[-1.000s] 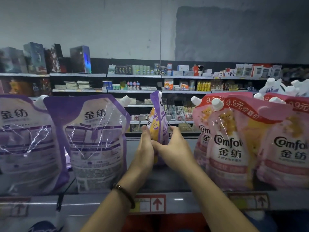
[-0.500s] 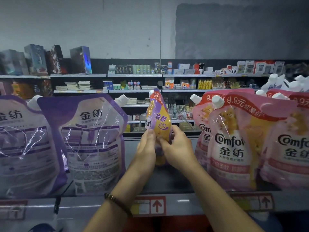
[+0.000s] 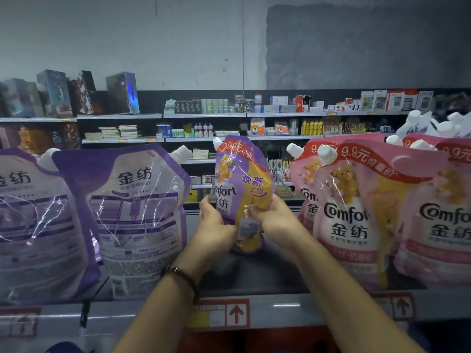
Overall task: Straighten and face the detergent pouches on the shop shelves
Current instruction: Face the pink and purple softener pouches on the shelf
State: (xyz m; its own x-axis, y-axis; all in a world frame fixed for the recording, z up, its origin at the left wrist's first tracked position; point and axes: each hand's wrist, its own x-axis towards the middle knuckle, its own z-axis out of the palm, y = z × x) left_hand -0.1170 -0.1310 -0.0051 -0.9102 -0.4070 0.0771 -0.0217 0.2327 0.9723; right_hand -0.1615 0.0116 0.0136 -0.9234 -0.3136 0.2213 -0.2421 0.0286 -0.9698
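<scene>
Fingers (image 3: 207, 207) of left hand (image 3: 216, 225) and right hand (image 3: 277, 220) curl round glossy purple-yellow spouted pouch (image 3: 244, 179), frame centre. Probably soft, slippery; hold lower sides.

A person's left hand (image 3: 216, 226) and right hand (image 3: 277, 221) grip a purple-and-yellow pouch (image 3: 244, 184) by its lower sides, held upright at a shop shelf (image 3: 283, 310), front label facing the camera. Purple pouches (image 3: 137, 215) stand to its left, backs outward; pink pouches (image 3: 356, 215) to its right. A dark bracelet (image 3: 184, 276) circles the left wrist.
</scene>
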